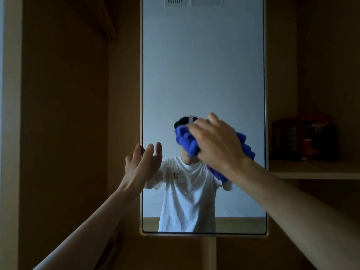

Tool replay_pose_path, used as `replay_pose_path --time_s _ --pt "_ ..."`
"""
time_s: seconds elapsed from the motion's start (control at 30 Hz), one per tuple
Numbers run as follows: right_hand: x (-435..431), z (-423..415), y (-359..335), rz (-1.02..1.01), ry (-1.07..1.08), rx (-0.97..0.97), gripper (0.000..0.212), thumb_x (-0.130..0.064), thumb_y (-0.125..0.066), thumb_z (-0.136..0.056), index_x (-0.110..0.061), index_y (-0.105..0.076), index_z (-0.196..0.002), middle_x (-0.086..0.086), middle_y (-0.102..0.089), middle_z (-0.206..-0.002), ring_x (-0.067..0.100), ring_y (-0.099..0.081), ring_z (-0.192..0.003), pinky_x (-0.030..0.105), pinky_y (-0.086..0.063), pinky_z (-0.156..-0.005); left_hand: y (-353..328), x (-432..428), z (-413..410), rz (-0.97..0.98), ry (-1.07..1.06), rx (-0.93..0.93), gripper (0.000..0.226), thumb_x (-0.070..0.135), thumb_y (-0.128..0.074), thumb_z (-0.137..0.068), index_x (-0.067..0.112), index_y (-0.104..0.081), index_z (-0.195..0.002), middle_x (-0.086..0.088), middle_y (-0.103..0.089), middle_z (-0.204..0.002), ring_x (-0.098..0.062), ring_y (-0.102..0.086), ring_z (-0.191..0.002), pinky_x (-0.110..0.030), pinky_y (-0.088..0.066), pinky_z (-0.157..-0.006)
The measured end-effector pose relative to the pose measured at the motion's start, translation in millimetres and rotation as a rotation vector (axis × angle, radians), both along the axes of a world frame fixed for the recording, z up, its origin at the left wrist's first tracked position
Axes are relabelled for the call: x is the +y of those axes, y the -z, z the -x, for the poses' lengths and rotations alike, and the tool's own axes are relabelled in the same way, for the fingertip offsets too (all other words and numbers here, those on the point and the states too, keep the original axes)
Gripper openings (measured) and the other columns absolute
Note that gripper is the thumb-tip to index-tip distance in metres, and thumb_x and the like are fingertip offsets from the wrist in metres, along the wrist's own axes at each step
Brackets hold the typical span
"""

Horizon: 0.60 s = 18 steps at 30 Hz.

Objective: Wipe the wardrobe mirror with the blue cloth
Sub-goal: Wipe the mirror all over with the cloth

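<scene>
Where right hand (216, 145) grips, blue cloth (187, 142) bunched

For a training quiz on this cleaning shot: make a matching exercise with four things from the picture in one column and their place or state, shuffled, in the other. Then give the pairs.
1. left hand
2. right hand
3. blue cloth
4. dark red boxes

A. on the shelf right of the mirror
B. bunched against the glass
C. fingers straight, at the mirror's left edge
D. holding the cloth to the glass

Pairs: 1-C, 2-D, 3-B, 4-A.
</scene>
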State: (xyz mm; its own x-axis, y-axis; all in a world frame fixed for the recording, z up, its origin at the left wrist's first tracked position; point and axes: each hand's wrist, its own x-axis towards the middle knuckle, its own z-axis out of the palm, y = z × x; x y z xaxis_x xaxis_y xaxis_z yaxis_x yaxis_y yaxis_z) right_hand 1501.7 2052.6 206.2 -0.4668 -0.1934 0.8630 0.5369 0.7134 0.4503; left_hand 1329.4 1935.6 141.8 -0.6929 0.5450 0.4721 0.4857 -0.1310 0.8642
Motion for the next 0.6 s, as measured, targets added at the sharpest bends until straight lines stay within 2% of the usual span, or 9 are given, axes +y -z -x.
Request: replay_pose_path --time_s 0.07,0.17,0.3,0.37,0.47,0.53,0.6 --pt "2.0 -9.7 -21.4 0.042 0.075 0.102 0.020 -0.011 -0.068 -0.066 -0.015 -0.063 -0.085 0.000 -0.063 -0.079 0.027 -0.054 -0.080 0.030 -0.028 -0.054 -4.8 0.9 -2.4 0.009 -0.014 0.039 0.113 0.091 -0.033 -0.065 0.033 -0.019 -0.161 -0.006 -0.022 -0.162 -0.037 -0.029 -0.148 -0.064 -0.032 -0.117" --pt "7.2 -15.2 -32.2 0.116 0.119 0.149 0.020 -0.011 -0.063 -0.073 -0.015 -0.063 -0.093 0.000 -0.062 -0.083 0.025 -0.051 -0.087 0.032 -0.031 -0.054 -16.4 1.3 -3.2 -0.025 -0.018 0.093 0.114 0.094 -0.035 -0.065 0.031 -0.023 -0.158 -0.006 -0.025 -0.160 -0.038 -0.032 -0.146 -0.068 -0.034 -0.114" --pt "6.0 -12.8 2.6 0.053 0.055 0.073 0.015 -0.009 -0.064 -0.064 -0.012 -0.061 -0.079 0.002 -0.061 -0.075 0.027 -0.053 -0.077 0.029 -0.024 -0.053 -23.8 1.3 -0.9 -0.006 -0.022 0.095 0.118 0.096 -0.038 -0.060 0.026 -0.027 -0.155 -0.004 -0.028 -0.157 -0.037 -0.035 -0.144 -0.067 -0.037 -0.113" --pt "12.4 -16.9 24.4 0.037 -0.002 0.004 0.011 -0.007 -0.056 -0.072 -0.012 -0.060 -0.080 0.004 -0.060 -0.077 0.025 -0.050 -0.075 0.031 -0.028 -0.053 -20.2 -0.5 -1.3 0.024 -0.013 0.129 0.123 0.097 -0.041 -0.057 0.030 -0.020 -0.159 -0.004 -0.024 -0.161 -0.039 -0.033 -0.145 -0.068 -0.036 -0.114" --pt "20.3 -24.0 33.0 0.047 -0.010 -0.083 0.027 -0.013 -0.036 -0.080 -0.014 -0.061 -0.090 0.002 -0.061 -0.082 0.022 -0.045 -0.077 0.035 -0.041 -0.057 -16.6 -2.7 -1.1 0.061 0.005 0.147 0.136 0.097 -0.042 -0.050 0.035 -0.002 -0.164 -0.004 -0.015 -0.167 -0.039 -0.026 -0.151 -0.065 -0.031 -0.118" --pt "19.0 -27.6 16.3 0.051 -0.010 -0.065 0.037 -0.020 -0.027 -0.080 -0.015 -0.063 -0.091 0.001 -0.062 -0.084 0.023 -0.049 -0.079 0.038 -0.046 -0.059 -17.4 -3.5 -1.2 0.076 0.016 0.148 0.144 0.099 -0.043 -0.045 0.034 0.002 -0.164 -0.003 -0.011 -0.169 -0.039 -0.023 -0.153 -0.064 -0.029 -0.120" --pt "20.2 -32.9 -10.0 0.036 0.013 0.019 0.025 -0.020 -0.042 -0.080 -0.013 -0.064 -0.089 0.003 -0.063 -0.082 0.027 -0.052 -0.079 0.039 -0.047 -0.057 -18.5 -3.9 0.8 0.089 0.024 0.161 0.150 0.104 -0.044 -0.040 0.034 0.002 -0.164 -0.004 -0.012 -0.169 -0.039 -0.024 -0.152 -0.064 -0.030 -0.120"
